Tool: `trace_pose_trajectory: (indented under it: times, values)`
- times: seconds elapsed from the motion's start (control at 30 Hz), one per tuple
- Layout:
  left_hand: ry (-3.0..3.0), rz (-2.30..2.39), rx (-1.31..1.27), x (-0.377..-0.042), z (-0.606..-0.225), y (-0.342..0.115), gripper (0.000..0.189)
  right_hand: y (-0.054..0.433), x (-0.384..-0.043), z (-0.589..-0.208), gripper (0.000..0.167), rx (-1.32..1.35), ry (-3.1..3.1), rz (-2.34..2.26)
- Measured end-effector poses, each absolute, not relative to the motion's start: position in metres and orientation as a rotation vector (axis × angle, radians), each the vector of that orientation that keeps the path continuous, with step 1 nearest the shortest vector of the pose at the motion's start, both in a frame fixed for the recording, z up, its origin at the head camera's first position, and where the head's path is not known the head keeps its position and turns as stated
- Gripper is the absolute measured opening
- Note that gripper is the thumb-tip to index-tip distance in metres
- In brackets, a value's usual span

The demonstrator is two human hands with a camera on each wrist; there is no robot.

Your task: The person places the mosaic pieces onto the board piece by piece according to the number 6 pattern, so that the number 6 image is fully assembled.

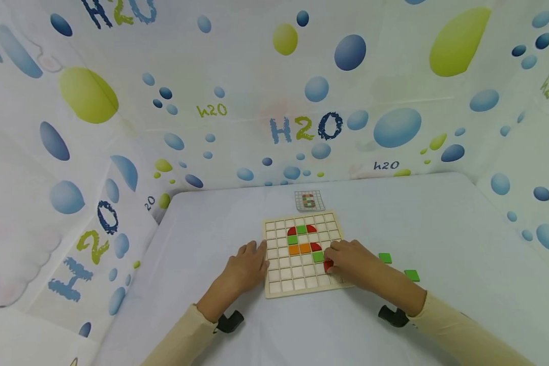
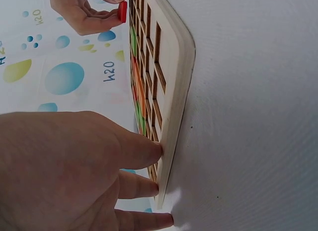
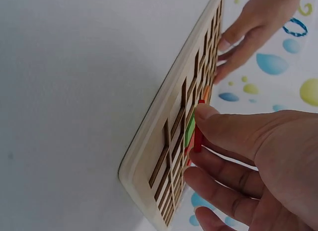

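A wooden grid board [image 1: 281, 287] lies on the table, its square cells partly filled with red, green and orange tiles. My right hand [image 1: 349, 259] pinches a red tile [image 3: 198, 134] between thumb and fingertips, just above the board's right part. Close by that tile sits a green tile [image 1: 317, 256] in its cell. My left hand [image 1: 244, 267] touches the board's left edge, its thumb [image 2: 144, 151] and fingers fairly straight along the rim. In the left wrist view the red tile shows edge-on in the right hand.
Behind the board lies a small pattern card [image 1: 309, 201] with a grid and coloured figure. Two loose green tiles [image 1: 385, 258] [image 1: 412, 275] rest on the white table [image 1: 201, 229], right of the board. A patterned curtain [image 1: 238, 76] stands behind.
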State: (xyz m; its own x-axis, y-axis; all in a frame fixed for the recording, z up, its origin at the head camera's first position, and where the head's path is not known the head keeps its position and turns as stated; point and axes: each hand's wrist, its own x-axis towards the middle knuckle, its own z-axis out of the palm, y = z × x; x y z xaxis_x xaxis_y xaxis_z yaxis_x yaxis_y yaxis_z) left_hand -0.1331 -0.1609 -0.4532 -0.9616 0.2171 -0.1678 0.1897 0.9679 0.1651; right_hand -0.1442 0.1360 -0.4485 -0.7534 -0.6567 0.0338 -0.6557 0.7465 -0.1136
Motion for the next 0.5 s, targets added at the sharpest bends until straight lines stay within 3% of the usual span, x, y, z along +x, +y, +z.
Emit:
trace_pose_trajectory:
  times: [0.5]
  values:
    - [2.938,0.225,0.307,-0.132,-0.454,-0.162,0.058,0.123,-0.143,-0.454,0.027,-1.055,2.936,-0.125]
